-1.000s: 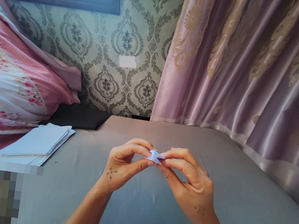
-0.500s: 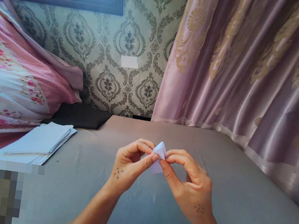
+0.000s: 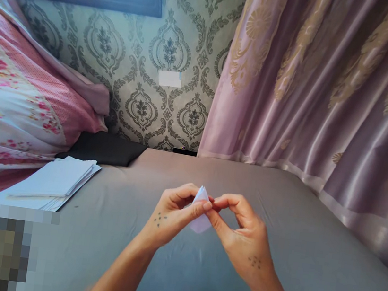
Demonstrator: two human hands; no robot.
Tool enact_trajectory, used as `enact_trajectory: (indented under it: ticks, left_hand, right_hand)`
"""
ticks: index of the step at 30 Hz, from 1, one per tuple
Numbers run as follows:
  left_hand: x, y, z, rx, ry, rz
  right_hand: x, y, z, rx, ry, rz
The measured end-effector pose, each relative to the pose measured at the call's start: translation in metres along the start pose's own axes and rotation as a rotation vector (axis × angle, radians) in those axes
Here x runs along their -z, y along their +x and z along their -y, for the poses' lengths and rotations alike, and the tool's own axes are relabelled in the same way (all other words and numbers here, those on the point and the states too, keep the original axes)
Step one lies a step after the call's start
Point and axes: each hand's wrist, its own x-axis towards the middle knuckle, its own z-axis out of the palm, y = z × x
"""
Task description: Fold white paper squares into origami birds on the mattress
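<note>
Between my two hands, above the grey sheet, is a small folded piece of white paper (image 3: 200, 223) with a pointed top. My left hand (image 3: 178, 212) pinches it between thumb and fingers from the left, its thumb lying across the front. From the right, my right hand (image 3: 243, 223) pinches the paper's edge, thumb and index fingertips close together beside the left thumb tip. Both thumbs cover the middle of the paper, so the folds there are hidden.
A stack of white paper sheets (image 3: 55, 180) lies at the left, in front of a flat black item (image 3: 108, 148). The grey sheet (image 3: 176, 277) spreads under my hands. Floral fabric (image 3: 16, 108) hangs at the left, and a purple curtain (image 3: 292, 106) at the right.
The folded paper has turned, showing a narrower point and more of its lower part below my thumbs. My hands have drawn closer together, the left moving slightly right.
</note>
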Motion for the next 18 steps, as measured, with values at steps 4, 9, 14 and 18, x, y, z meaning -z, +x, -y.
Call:
enact_trajectory:
  ticks: [4, 9, 14, 18]
  left_hand:
    - [-0.003, 0.003, 0.005, 0.185, -0.289, -0.214]
    - [-0.003, 0.007, 0.005, 0.339, -0.602, -0.387]
    - [-0.006, 0.010, 0.012, 0.363, -0.684, -0.380]
    - [-0.007, 0.014, 0.028, 0.382, -0.727, -0.362]
  right_hand:
    - [-0.001, 0.004, -0.006, -0.121, 0.179, -0.043]
    - [-0.005, 0.005, -0.010, -0.238, 0.364, 0.081]
    - [-0.019, 0.002, -0.010, -0.226, 0.355, 0.113]
    - [-0.021, 0.005, -0.018, -0.253, 0.294, 0.022]
